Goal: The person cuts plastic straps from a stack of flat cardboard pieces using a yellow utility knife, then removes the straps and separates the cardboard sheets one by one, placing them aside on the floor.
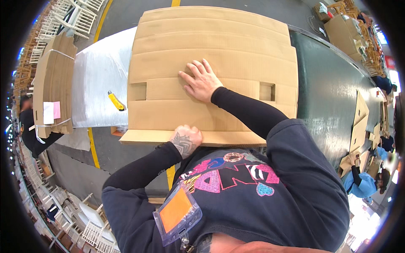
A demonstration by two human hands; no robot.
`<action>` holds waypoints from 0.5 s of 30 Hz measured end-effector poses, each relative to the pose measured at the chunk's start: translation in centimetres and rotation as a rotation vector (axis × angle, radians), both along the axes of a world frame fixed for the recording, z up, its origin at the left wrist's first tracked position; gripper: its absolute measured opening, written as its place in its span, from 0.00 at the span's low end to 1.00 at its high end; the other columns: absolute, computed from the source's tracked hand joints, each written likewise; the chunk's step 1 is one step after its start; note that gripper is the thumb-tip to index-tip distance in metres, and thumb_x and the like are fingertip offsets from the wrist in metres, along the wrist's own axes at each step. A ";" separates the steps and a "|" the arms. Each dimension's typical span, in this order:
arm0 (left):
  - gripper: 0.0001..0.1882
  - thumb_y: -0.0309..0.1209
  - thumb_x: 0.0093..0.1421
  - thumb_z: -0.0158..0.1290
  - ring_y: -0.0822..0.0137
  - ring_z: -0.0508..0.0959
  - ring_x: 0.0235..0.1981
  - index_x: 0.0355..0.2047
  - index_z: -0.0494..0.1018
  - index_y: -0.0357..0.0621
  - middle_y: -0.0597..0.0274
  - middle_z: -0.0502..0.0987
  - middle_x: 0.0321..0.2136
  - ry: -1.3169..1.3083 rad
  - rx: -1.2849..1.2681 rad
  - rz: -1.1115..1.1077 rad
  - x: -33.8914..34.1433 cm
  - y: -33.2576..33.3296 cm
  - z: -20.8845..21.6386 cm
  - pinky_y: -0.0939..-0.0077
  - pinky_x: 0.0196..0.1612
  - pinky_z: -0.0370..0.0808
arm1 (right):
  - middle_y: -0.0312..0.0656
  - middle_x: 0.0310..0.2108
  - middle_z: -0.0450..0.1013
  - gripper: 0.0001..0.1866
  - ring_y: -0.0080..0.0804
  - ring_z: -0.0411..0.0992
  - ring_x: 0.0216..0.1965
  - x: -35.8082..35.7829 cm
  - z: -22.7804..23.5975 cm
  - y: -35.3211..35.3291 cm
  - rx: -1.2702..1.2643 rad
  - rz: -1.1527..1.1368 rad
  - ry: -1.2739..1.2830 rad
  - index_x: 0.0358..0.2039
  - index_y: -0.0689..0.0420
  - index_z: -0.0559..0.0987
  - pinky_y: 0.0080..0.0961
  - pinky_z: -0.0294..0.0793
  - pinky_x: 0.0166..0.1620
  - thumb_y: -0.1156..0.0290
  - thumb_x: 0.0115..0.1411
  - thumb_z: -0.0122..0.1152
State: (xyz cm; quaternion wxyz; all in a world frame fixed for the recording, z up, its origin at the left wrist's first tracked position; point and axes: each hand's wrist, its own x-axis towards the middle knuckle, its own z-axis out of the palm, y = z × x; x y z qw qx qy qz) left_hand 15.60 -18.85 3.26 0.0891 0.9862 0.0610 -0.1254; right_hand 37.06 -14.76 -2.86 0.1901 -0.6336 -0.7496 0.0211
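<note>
A large brown cardboard sheet (219, 55) with crease lines and two rectangular cut-outs lies in front of me. My right hand (201, 82) rests on its middle, palm down, fingers spread. Along the near edge a narrow cardboard flap (230, 136) is bent at a crease. My left hand (186, 138) is closed around this flap's edge, left of its middle; the fingertips are hidden behind it. Just left of the sheet, a yellow box cutter (115, 101) lies on a surface covered in clear plastic film (99, 71).
Strapped flat cardboard (54, 84) stands at the far left, with white chairs (80, 19) behind it. A dark green conveyor surface (327, 84) extends to the right. Further right, a person in light blue (360, 183) handles cardboard. Another person in dark clothes (31, 130) is at far left.
</note>
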 end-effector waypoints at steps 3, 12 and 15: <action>0.08 0.31 0.46 0.57 0.55 0.81 0.25 0.26 0.77 0.42 0.56 0.78 0.23 0.078 -0.201 -0.066 2.6 3.2 3.7 0.63 0.28 0.77 | 0.51 0.61 0.62 0.28 0.50 0.55 0.67 0.3 -0.2 0.1 -0.017 -0.002 -0.041 0.61 0.48 0.70 0.62 0.48 0.68 0.52 0.63 0.54; 0.06 0.31 0.48 0.56 0.52 0.83 0.25 0.22 0.80 0.45 0.51 0.80 0.22 0.019 -0.309 -0.175 5.9 7.1 7.8 0.61 0.27 0.78 | 0.47 0.60 0.64 0.29 0.46 0.56 0.67 1.2 0.5 -0.1 -0.026 -0.004 0.018 0.60 0.46 0.72 0.59 0.50 0.69 0.52 0.59 0.61; 0.07 0.32 0.49 0.55 0.52 0.83 0.26 0.21 0.79 0.42 0.50 0.79 0.22 0.027 -0.333 -0.199 4.9 6.0 6.1 0.61 0.27 0.78 | 0.46 0.59 0.65 0.28 0.46 0.57 0.66 2.0 1.2 0.3 -0.027 0.016 0.099 0.58 0.47 0.72 0.57 0.51 0.69 0.54 0.59 0.61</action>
